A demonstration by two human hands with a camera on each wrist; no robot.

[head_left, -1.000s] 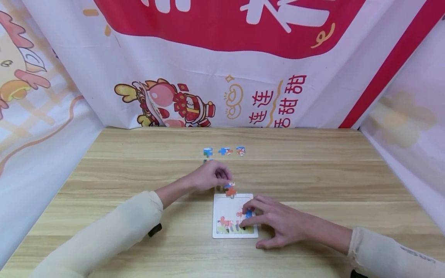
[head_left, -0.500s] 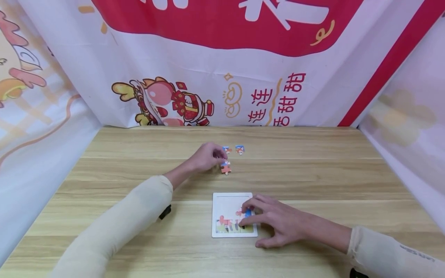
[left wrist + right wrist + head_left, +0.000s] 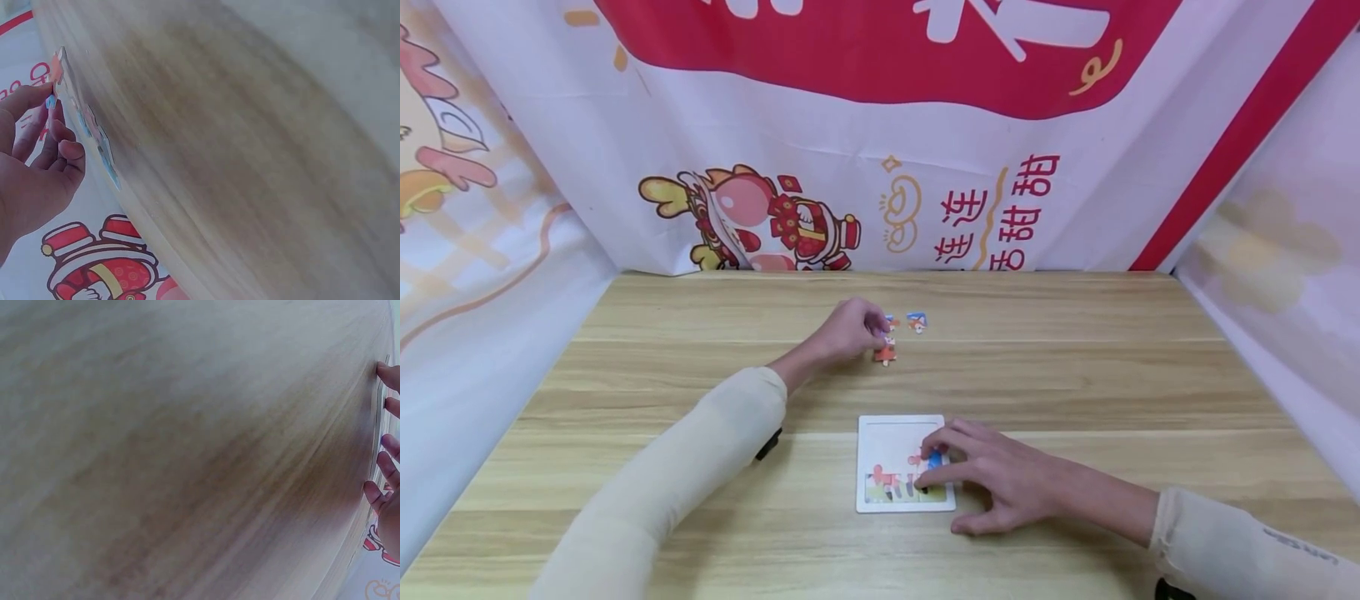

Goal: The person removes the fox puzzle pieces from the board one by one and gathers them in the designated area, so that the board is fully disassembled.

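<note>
My left hand (image 3: 848, 329) is at the far middle of the table and pinches an orange and blue jigsaw piece (image 3: 885, 354) between thumb and fingertip. In the left wrist view the pinched jigsaw piece (image 3: 56, 69) stands close to the table surface; whether it touches is unclear. Just beyond lie loose jigsaw pieces, one with a fox face (image 3: 917, 322), others partly behind the hand. Nearer the front is a white square puzzle tray (image 3: 895, 437), with fitted pieces (image 3: 887, 487) along its bottom and right side. My right hand (image 3: 1000, 475) rests over the tray's right edge, fingers spread on the pieces.
The wooden table (image 3: 1075, 375) runs back to a printed white and red cloth (image 3: 820, 133). More cloth hangs at the left and right sides. A dark wrist strap (image 3: 768, 444) shows under the left sleeve.
My left hand has moved away from the tray toward the far loose pieces, carrying the jigsaw piece, and now hides some of them. The right hand has stayed on the tray.
</note>
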